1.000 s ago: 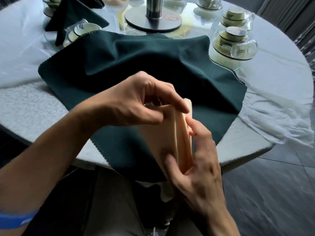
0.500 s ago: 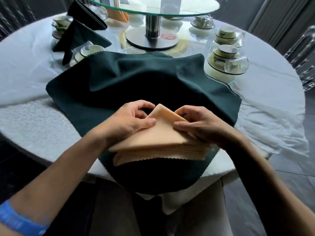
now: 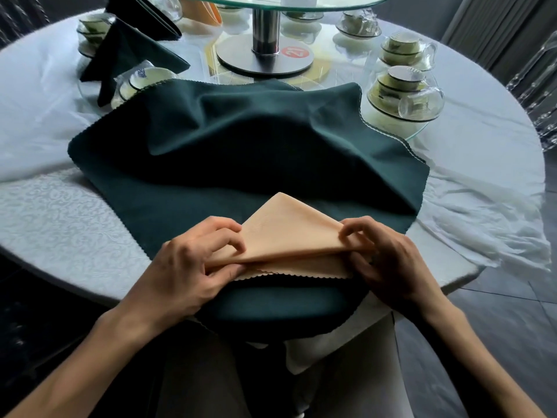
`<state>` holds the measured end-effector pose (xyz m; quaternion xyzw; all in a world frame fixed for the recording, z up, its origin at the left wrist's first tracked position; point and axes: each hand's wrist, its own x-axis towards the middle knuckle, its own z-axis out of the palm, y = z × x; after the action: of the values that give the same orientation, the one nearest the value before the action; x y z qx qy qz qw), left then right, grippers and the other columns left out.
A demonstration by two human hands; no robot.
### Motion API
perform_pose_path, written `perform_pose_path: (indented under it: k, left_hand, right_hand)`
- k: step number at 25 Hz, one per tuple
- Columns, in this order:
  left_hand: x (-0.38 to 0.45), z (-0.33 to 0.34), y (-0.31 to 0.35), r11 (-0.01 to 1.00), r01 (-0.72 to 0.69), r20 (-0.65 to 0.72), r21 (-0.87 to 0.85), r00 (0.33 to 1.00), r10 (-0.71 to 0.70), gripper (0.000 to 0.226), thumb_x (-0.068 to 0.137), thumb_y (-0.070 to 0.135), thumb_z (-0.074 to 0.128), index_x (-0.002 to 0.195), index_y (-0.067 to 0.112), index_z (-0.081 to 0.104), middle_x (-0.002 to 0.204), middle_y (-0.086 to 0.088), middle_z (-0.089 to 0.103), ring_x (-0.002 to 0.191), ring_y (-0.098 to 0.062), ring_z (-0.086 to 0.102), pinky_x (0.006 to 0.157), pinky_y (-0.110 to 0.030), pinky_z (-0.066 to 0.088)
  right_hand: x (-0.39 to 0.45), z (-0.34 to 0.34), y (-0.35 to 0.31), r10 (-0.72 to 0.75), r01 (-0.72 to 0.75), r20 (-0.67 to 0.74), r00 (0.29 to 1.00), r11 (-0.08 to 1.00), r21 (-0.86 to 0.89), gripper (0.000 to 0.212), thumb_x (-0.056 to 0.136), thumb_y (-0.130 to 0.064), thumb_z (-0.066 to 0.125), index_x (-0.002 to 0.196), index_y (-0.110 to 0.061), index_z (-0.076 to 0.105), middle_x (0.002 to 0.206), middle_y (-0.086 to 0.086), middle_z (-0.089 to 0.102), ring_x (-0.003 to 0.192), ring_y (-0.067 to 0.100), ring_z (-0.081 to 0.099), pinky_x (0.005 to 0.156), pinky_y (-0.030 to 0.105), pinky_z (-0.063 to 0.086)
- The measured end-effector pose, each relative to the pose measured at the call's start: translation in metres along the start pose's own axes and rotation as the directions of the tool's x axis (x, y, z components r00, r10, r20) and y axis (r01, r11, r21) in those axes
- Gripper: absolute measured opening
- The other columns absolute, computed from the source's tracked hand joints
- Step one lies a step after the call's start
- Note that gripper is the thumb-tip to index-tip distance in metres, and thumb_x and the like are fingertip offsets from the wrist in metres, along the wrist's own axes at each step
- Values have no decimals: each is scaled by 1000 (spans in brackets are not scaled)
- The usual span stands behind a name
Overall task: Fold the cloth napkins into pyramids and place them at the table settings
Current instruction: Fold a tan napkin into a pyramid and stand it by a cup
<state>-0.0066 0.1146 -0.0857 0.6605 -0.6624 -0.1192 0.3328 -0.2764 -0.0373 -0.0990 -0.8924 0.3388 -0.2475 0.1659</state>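
A peach cloth napkin (image 3: 286,233), folded into a triangle with its tip pointing away from me, lies on a spread dark green napkin (image 3: 241,140) near the table's front edge. My left hand (image 3: 187,267) pinches the peach napkin's left corner between thumb and fingers. My right hand (image 3: 382,260) pinches its right corner. A scalloped lower layer of the peach napkin shows under the fold. Folded dark green napkins (image 3: 126,52) stand among the settings at the back left.
The round table (image 3: 57,212) has a white patterned cloth. Stacked cups and saucers with glass pots (image 3: 404,95) stand at the back right, more dishes (image 3: 141,82) at the back left. A glass turntable on a steel post (image 3: 265,28) fills the centre. A clear chair (image 3: 539,73) stands on the right.
A second ago both hands held the peach napkin upright in the air. It has since been laid flat as a triangle, and my hands slid from its tip out to its two side corners.
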Motion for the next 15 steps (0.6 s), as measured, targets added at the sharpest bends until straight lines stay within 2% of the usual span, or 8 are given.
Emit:
perform_pose_path:
  k: [2,4,6,8,10,11,13,15]
  left_hand:
    - [-5,5,1,1000,-5,-37,17,999,6,13,82,36,69,91,29,63,119,21,57,101,-7,64,76,-36,54]
    - [-9,9,0,999,11,-63,50,998,-8,13,84,25,75,91,26,64,119,19,58,96,-12,66,69,-35,56]
    - [-11,11,0,997,19,-96,69,995,-13,12,84,26,73,91,26,64,119,19,59,94,-12,67,69,-35,56]
    - [-10,12,0,998,6,-117,69,993,2,12,82,30,68,94,26,64,118,19,59,96,-10,66,71,-34,55]
    - [-11,14,-1,997,3,-122,73,992,6,19,83,29,66,101,26,67,119,18,59,100,-8,65,77,-33,54]
    - [-12,16,-1,997,4,-125,79,992,6,23,84,28,66,107,26,69,120,17,59,103,-7,64,80,-31,54]
    - [-14,18,-3,997,2,-134,80,991,9,30,86,30,62,115,26,70,124,15,60,105,-6,63,85,-27,52]
    - [-15,21,-5,997,-1,-146,76,989,12,33,87,33,58,117,26,71,128,12,60,105,-7,63,88,-27,51]
  right_hand:
    - [1,2,2,-4,-1,-59,998,997,-77,40,76,-3,70,100,-29,51,81,3,64,68,21,55,63,29,38]
    - [2,4,0,-18,8,-85,996,994,-112,32,79,-10,66,100,-28,50,83,3,65,72,25,60,65,32,40]
    - [-3,1,-3,-44,43,-23,999,998,-39,28,82,-28,65,107,-28,51,108,0,67,90,20,63,76,32,44]
    - [-12,-1,-3,-107,105,68,992,994,21,42,82,-44,67,116,-26,53,136,-7,56,108,11,58,87,30,42]
    - [-20,0,-2,-110,109,35,993,994,32,44,80,-41,66,118,-26,52,144,-11,49,114,10,57,88,32,45]
    - [-23,0,-2,-83,84,-26,996,995,47,39,81,-37,64,116,-26,52,142,-13,50,111,10,60,85,32,48]
    - [-26,0,-3,-53,65,-156,986,995,72,22,86,-32,63,105,-24,56,133,-15,56,92,10,65,74,24,50]
    - [-25,0,-5,-82,91,-208,975,995,33,9,89,-29,65,93,-21,61,125,-12,59,77,12,63,67,22,48]
